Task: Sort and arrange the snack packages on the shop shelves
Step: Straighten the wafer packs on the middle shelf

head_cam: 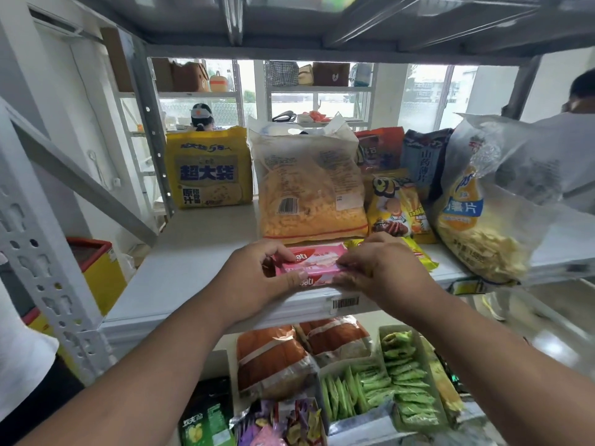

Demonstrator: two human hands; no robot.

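At the bottom of the frame, on the lower shelf, I see brown-and-white bread packs, boxes of green snack sachets and a green bag at lower left. Above them, at centre frame, both my hands sit at the front edge of the white shelf, which carries a barcode label. My left hand has thumb and fingers curled over the left end of the pink wafer packs (two, one stacked on the other, as far as I can tell), and my right hand pinches their right end with fingers closed on the wrapper. Just beside the right hand lies a yellow packet, partly hidden under it. Farther back, a clear bag of orange-yellow snacks stands upright behind the wafers, a yellow bag with blue characters to its left, a yellow crisp packet to its right, and a big clear bag of potato chips tilts over the shelf edge at right. Beyond, in the upper half, windows and another person in a white shirt at the right edge.
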